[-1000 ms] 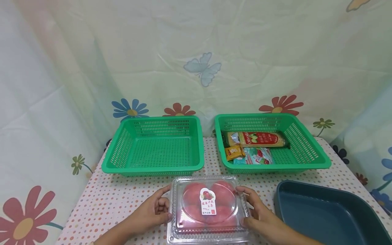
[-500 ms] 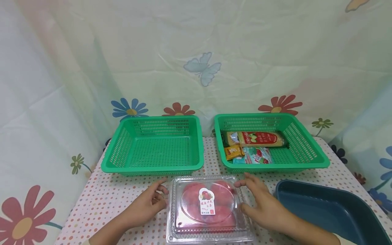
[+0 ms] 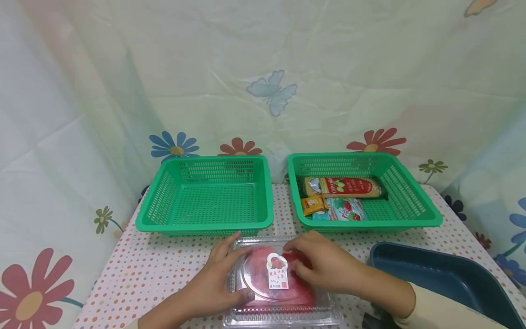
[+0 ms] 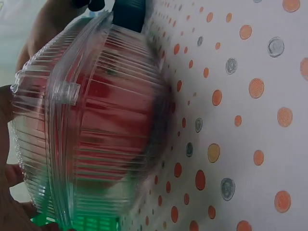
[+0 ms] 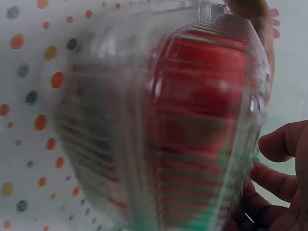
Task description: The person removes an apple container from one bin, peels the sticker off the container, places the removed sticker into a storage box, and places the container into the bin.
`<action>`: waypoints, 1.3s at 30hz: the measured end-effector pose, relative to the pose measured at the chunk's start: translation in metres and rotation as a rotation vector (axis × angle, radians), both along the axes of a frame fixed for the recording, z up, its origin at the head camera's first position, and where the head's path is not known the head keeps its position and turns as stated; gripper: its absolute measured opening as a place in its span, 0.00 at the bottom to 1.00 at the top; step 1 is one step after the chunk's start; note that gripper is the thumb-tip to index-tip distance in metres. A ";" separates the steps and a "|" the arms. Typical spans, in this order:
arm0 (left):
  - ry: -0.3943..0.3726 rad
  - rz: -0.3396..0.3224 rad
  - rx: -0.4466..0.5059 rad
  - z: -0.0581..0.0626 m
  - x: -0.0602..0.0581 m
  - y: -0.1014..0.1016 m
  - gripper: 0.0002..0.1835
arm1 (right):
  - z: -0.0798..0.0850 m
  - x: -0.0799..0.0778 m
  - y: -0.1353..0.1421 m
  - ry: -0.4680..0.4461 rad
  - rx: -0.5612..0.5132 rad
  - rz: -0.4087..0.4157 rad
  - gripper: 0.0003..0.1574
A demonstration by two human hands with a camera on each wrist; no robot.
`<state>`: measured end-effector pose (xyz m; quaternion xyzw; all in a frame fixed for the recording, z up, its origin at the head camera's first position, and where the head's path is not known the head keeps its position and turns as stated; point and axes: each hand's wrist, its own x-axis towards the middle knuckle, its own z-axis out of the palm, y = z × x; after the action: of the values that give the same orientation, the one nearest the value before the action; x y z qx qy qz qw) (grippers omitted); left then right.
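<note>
Plastic box (image 3: 267,299), clear and packed with red fruit (image 3: 297,292), lies flat on the dotted tablecloth (image 3: 135,269) at the near edge in the head view, a white label (image 3: 278,272) on its lid. Over the left side of that lid spreads the left hand (image 3: 218,278), fingers extended and thumb apart — resting there, not gripping. The right hand (image 3: 324,262) is over the right half, fingers loosely bent and clasping nothing; whether their tips touch the plastic is hard to tell. Behind the box stand two green baskets: the left basket (image 3: 205,226), and the right basket (image 3: 370,224) with a long red-labelled pack (image 3: 349,187), an orange packet (image 3: 314,205) and a teal-and-white packet (image 3: 347,210). A dark blue tray (image 3: 444,283) sits to the right, near a pale sleeve (image 3: 439,310). The left wrist view shows the box's ribbed side against the cloth, with left-hand fingers along the lid. In the right wrist view the box is partly blurred — thumb and fingers parted beside its lid.
</note>
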<state>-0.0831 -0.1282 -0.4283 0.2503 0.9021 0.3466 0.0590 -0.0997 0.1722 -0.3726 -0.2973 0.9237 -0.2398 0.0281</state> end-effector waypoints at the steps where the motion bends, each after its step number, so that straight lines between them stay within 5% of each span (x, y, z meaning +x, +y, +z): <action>1: -0.005 0.000 -0.004 -0.001 0.000 0.000 0.48 | -0.001 0.000 -0.003 0.014 0.012 0.014 0.17; 15: -0.044 0.006 0.017 -0.003 -0.001 -0.002 0.50 | -0.007 -0.003 -0.024 0.131 0.107 0.100 0.20; 25: -0.062 0.005 0.028 -0.002 -0.002 -0.001 0.49 | -0.007 -0.002 -0.026 0.112 0.073 0.089 0.10; 33: -0.061 0.013 0.014 0.000 -0.002 -0.001 0.50 | -0.006 -0.007 -0.027 0.082 0.047 0.070 0.16; 39: -0.070 0.014 0.023 -0.001 -0.002 0.000 0.50 | -0.004 -0.007 -0.027 0.082 0.046 0.079 0.12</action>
<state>-0.0850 -0.1287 -0.4288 0.2324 0.8971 0.3658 0.0855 -0.1065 0.1453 -0.3765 -0.3427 0.9168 -0.2048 0.0063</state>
